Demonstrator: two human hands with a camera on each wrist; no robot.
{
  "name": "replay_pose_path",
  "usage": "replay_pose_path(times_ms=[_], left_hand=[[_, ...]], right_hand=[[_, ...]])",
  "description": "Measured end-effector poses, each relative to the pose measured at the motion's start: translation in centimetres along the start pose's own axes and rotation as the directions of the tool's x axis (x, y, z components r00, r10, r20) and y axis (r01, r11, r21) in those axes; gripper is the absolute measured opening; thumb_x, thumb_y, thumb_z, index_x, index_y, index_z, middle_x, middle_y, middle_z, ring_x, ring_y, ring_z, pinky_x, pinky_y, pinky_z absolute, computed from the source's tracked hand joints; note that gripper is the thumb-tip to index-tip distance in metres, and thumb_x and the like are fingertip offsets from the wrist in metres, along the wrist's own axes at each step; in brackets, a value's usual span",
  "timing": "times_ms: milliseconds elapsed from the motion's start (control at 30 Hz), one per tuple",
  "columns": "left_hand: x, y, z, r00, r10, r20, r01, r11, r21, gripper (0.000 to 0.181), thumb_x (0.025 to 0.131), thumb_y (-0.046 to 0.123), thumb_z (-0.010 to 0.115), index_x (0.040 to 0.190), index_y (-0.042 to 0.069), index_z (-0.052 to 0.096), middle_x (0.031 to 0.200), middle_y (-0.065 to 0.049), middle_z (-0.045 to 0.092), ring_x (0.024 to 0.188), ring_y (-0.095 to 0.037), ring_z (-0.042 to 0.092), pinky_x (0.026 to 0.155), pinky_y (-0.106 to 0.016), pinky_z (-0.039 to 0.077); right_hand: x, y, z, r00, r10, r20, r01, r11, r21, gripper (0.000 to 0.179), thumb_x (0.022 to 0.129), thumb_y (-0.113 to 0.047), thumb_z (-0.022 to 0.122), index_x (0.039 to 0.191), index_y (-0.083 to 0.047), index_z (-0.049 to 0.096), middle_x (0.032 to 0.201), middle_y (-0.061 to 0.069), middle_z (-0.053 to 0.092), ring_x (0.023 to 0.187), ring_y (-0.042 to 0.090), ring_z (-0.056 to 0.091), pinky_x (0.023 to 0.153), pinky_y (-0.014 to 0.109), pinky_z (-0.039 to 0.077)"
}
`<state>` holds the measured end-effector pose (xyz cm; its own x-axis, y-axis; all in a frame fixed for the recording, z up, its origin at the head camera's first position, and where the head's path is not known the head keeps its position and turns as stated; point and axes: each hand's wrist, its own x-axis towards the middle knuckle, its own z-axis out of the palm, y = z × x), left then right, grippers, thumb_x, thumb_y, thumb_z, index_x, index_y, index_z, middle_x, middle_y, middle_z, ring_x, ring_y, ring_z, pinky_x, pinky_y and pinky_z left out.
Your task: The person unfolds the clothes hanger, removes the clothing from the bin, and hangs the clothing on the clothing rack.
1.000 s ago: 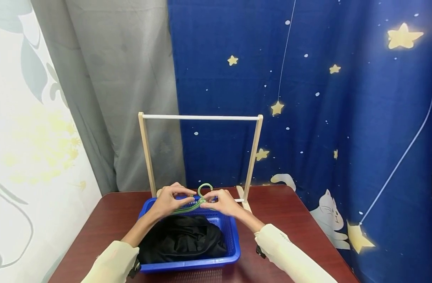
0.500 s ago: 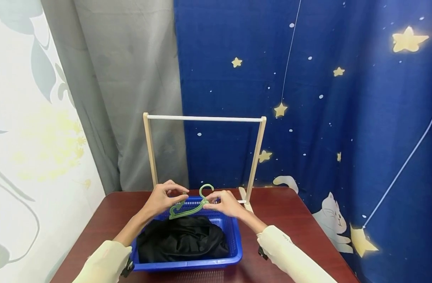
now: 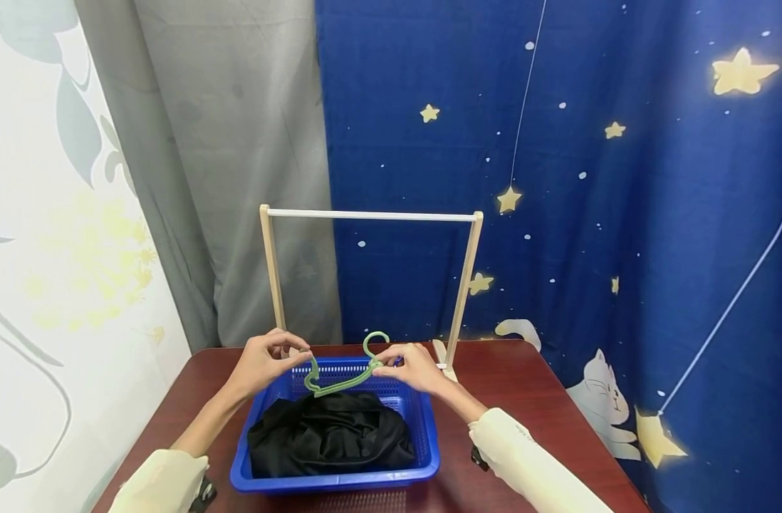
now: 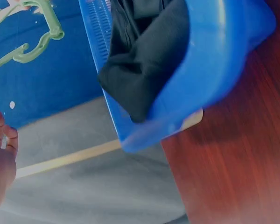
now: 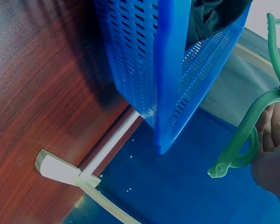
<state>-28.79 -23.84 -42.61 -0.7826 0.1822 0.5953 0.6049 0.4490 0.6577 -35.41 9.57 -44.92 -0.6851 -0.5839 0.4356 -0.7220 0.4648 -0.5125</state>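
My R hand (image 3: 412, 367) pinches a green hanger (image 3: 345, 386) at the neck, thumb & fingertips drawn narrow on it just below the hook (image 3: 365, 345). Opp. side, my L hand (image 3: 263, 363) has thumb & forefinger pinched at the hanger's L end. Btwn the two grips the hanger slants down from R to L, then bends up to meet my L fingertips. Its other arm, hidden by my R hand in the head view, shows in the R wrist view, running out beside my palm.

Under both hands sits a blue basket (image 3: 333, 482) w/ a crumpled black cloth (image 3: 333, 442) inside; the hanger is held above, apart from the cloth. A dark red table (image 3: 506, 413) bears the basket. Beyond my grip, a wooden rack (image 3: 464, 292) w/ a white crossbar (image 3: 372, 214) stands higher than both hands. Farther back: grey curtain (image 3: 237, 142) to the L, blue star-print curtain (image 3: 416, 164) to the R. Cream sleeves (image 3: 525, 459) cover my forearms, nearest the camera.
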Motion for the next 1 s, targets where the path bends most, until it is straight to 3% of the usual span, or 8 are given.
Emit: replay_pose_path(times_ms=[167,400,633,833,1000], left_hand=[[-0.7,-1.1,-1.0,1.000,-0.019,-0.016,0.019,1.000,0.002,0.012,0.089,0.017,0.085,0.099,0.021,0.080,0.086,-0.001,0.064,0.069,-0.019,0.056,0.059,-0.027,0.046],[-1.7,-2.1,-2.3,0.997,-0.060,-0.039,0.062,0.996,0.057,0.012,0.089,0.024,0.085,0.099,0.023,0.080,0.089,0.002,0.068,0.078,-0.013,0.065,0.067,-0.024,0.054],[-2.8,-3.0,-3.1,0.998,-0.012,-0.061,0.019,0.992,0.124,0.016,0.088,0.015,0.086,0.103,0.016,0.083,0.086,0.001,0.067,0.072,-0.012,0.053,0.059,-0.025,0.043],[-3.6,-3.7,-3.5,0.997,-0.027,-0.077,0.040,0.984,0.172,0.013,0.087,0.017,0.087,0.098,0.022,0.084,0.082,0.005,0.065,0.068,-0.011,0.045,0.058,-0.026,0.037],[-4.3,-4.4,-3.6,0.996,-0.049,-0.077,0.062,0.982,0.177,0.011,0.088,0.019,0.086,0.098,0.020,0.084,0.081,0.005,0.064,0.067,-0.012,0.046,0.057,-0.026,0.037]], right_hand=[[0.1,0.1,-0.1,0.999,-0.021,-0.027,0.021,1.000,0.004,0.019,0.088,-0.026,0.085,0.105,-0.019,0.083,0.094,-0.008,0.077,0.080,0.003,0.067,0.064,0.022,0.050],[0.3,0.3,-0.2,0.999,0.019,-0.034,-0.019,1.000,-0.002,0.023,0.087,-0.032,0.085,0.107,-0.021,0.083,0.088,-0.010,0.074,0.078,0.007,0.067,0.064,0.022,0.049],[0.4,0.2,-0.3,0.999,0.005,-0.037,-0.005,1.000,0.024,0.021,0.088,-0.028,0.086,0.107,-0.019,0.083,0.089,-0.009,0.075,0.079,0.017,0.070,0.066,0.022,0.051],[0.5,0.4,-0.5,0.999,0.014,-0.052,-0.012,0.999,0.033,0.022,0.088,-0.031,0.085,0.107,-0.020,0.083,0.087,-0.009,0.074,0.077,0.013,0.068,0.068,0.023,0.052],[0.6,0.4,-0.7,0.997,0.036,-0.062,-0.035,0.999,0.024,0.023,0.088,-0.032,0.085,0.107,-0.021,0.083,0.085,-0.011,0.073,0.075,0.007,0.066,0.068,0.022,0.051]])
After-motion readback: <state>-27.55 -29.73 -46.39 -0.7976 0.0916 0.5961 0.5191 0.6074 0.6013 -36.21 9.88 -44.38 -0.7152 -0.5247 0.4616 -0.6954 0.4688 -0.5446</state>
